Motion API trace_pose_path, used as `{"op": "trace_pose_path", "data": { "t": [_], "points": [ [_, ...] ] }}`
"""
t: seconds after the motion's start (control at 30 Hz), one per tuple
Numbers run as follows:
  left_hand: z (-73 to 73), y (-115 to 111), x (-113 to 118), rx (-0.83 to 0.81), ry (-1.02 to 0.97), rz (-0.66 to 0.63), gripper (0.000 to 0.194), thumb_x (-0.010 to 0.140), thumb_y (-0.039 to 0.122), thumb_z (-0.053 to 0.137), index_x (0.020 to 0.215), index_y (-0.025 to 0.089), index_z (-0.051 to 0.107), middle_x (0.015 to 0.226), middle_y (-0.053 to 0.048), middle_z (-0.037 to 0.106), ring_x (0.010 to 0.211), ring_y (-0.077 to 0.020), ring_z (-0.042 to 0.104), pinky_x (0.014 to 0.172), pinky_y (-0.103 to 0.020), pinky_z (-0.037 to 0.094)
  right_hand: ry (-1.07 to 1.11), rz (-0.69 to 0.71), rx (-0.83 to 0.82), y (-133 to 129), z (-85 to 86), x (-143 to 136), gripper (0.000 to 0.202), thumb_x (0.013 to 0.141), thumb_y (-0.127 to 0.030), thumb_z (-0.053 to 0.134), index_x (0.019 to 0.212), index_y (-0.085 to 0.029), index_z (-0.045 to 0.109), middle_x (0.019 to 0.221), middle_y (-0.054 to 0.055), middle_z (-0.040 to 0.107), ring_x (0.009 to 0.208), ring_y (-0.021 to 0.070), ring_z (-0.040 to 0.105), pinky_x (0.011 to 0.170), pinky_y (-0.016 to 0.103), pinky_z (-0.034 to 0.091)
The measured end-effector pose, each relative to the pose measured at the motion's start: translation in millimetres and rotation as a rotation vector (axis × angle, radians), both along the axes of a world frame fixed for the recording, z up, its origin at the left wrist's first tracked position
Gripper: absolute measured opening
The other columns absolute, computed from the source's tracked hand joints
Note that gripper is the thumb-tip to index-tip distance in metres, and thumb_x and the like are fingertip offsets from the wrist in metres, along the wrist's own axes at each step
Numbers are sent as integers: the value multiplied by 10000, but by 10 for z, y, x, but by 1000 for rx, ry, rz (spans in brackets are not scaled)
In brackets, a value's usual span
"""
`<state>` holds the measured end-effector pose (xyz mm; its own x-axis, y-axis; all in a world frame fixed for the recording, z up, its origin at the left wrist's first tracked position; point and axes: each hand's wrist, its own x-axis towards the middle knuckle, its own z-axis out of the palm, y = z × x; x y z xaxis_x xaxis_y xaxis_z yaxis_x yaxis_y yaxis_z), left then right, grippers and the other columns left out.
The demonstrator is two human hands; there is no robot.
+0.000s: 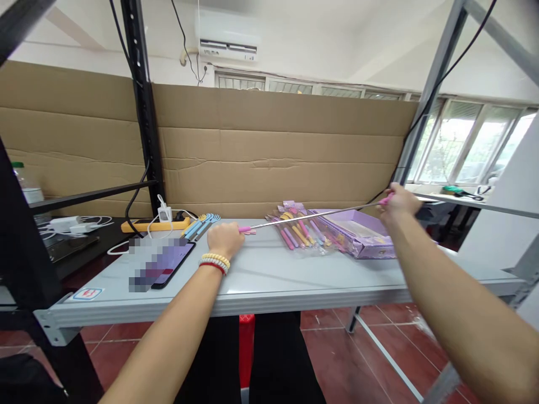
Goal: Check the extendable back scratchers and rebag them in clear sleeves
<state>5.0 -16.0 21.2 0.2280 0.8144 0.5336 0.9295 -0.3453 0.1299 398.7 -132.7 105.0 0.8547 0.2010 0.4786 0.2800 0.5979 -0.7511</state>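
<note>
A telescopic back scratcher with pink ends and a thin metal rod is stretched out long between my two hands. My left hand is closed round one pink end, low over the table. Higher and farther right, my right hand grips the other pink end, so the rod slants up to the right. Behind the rod lie clear plastic packs of colourful sticks. Left of my left hand are several blue, yellow and grey back scratchers with claw-shaped heads.
A purple box sits on the white table, right of the packs. At the left lie a phone and a yellow power strip with a white charger. Cardboard stands behind; shelf posts rise at both sides.
</note>
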Motion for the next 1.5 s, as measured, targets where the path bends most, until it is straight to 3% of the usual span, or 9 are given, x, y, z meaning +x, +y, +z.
{"op": "trace_pose_path", "data": {
  "t": [0.17,0.27,0.33,0.43,0.57,0.73,1.03,1.27,1.5],
  "points": [
    [3,-58,61,-7,-8,-13,333,853,344,449,917,165,722,849,-173,709,816,-304,680,681,-374,487,-53,0,-196,858,-357,-1457,271,805,-342,524,575,-233,430,487,-24,432,493,153,490,522,307,376],
    [-3,16,-24,-46,-37,28,335,853,333,440,914,166,724,861,-176,709,823,-299,681,691,-376,494,-270,107,-321,1114,-620,-2325,346,857,-455,420,587,-238,411,515,-3,488,616,188,573,631,299,418],
    [-19,76,-83,-76,-43,63,321,839,317,452,910,161,723,863,-174,709,841,-299,680,695,-369,497,-367,223,-368,1168,-761,-2594,354,866,-483,372,617,-237,422,534,-4,509,636,185,594,659,286,425],
    [-70,122,-92,-89,-18,44,284,816,286,481,909,151,713,891,-172,708,876,-298,676,713,-364,496,-463,269,-434,1177,-911,-2483,310,804,-510,473,682,-225,466,616,-2,556,677,171,579,699,279,418],
    [-157,137,-7,-101,-57,-196,261,809,293,519,999,192,667,929,-118,711,881,-265,666,748,-353,496,-411,240,-584,1197,-1020,-2055,348,681,-510,624,790,-202,506,710,6,589,687,161,534,692,287,400],
    [-224,253,-66,-105,-106,-386,291,777,173,516,1007,214,689,993,-74,712,931,-213,640,826,-305,486,-541,294,-733,1215,-1087,-2006,316,715,-494,584,636,-198,509,624,12,571,617,153,486,639,289,366],
    [-177,223,-89,-47,-201,-267,317,886,327,484,1134,294,678,990,-50,729,909,-215,647,790,-304,478,-506,151,-565,1186,-1097,-2107,514,745,-537,600,1102,-168,566,667,12,575,714,199,542,739,330,404],
    [-179,221,-91,-82,-136,-189,293,867,304,473,1039,245,702,948,-83,720,874,-232,647,763,-322,482,-715,629,-578,1094,-1103,-2299,650,711,-430,679,1313,-239,528,723,-23,649,616,153,561,668,293,445],
    [-228,251,-48,-45,-89,-445,301,789,218,512,1018,224,707,986,-51,708,917,-207,625,838,-312,488,-730,673,-644,1088,-1117,-2303,436,668,-309,714,1081,-182,657,923,65,709,714,178,623,686,317,489]
  ]
}}
